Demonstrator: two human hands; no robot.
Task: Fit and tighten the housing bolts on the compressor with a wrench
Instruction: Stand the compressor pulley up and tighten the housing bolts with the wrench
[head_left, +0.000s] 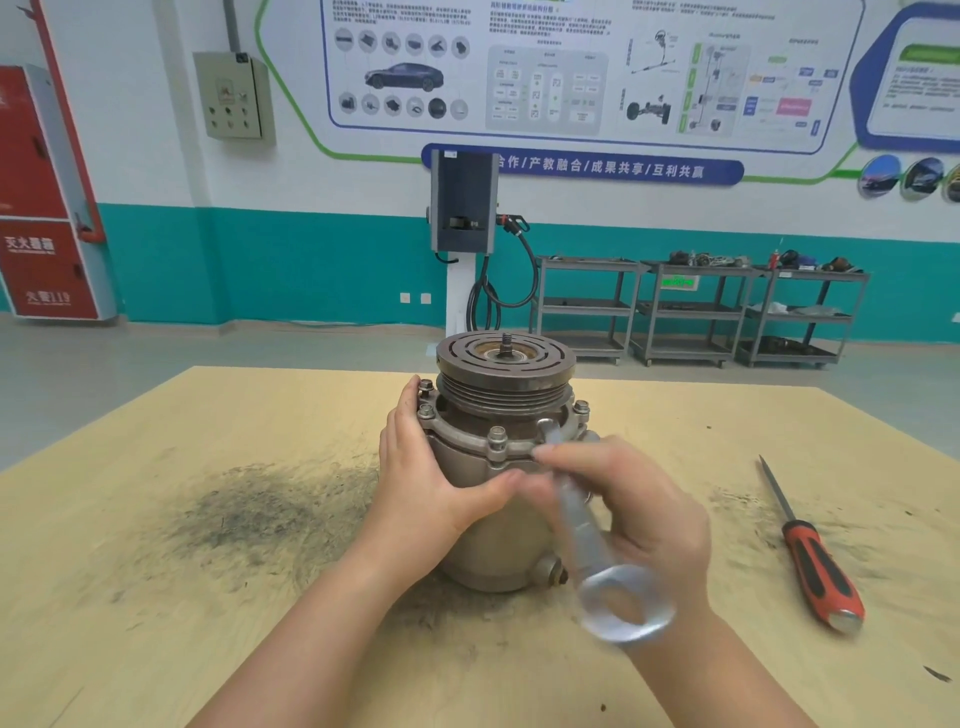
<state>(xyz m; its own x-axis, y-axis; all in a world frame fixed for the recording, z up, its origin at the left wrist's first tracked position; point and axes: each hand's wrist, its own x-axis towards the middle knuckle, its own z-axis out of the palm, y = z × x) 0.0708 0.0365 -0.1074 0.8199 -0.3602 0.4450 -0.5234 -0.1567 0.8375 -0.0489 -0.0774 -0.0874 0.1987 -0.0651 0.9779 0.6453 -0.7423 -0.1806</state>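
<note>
dull grey cast-metal compressor (493, 499), shiny smooth metal wrench (597, 540), matt smudged wooden table (208, 597)

The wrench (592, 525) is motion-blurred along its whole length; its far head, beyond the fingertips of the right hand (639, 514), cannot be read against the flange, so contact with a bolt is undetermined. The left hand (431, 467) hides the compressor (498, 457) wall beneath its palm and fingers. Both forearms are cut off by the bottom edge. Poster (545, 78) text is too small to read.
</note>
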